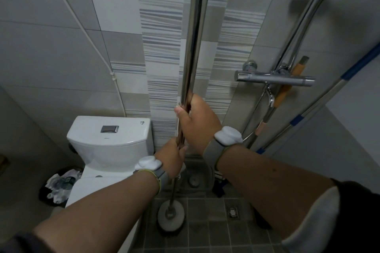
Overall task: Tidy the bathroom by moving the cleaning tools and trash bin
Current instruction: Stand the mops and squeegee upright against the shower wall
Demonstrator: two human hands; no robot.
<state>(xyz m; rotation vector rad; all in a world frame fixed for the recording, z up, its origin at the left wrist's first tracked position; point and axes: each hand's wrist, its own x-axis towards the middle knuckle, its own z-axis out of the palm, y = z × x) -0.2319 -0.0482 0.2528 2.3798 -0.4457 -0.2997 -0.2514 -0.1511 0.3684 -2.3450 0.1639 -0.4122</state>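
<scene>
Head view: a black trash bin (53, 189) stuffed with crumpled white paper sits left of the glossy toilet (111, 139); left hand (171, 158) and right hand (200, 122) clamp a polished steel pole (195, 37) above its round base (171, 216)

The pole (195, 33) looked like polished, mirror-bright metal. Left of it, the toilet (109, 139) was glossy white ceramic. Wall tiles (51, 47) were matt; floor tiles (205, 230) matt, rougher-looking.
</scene>
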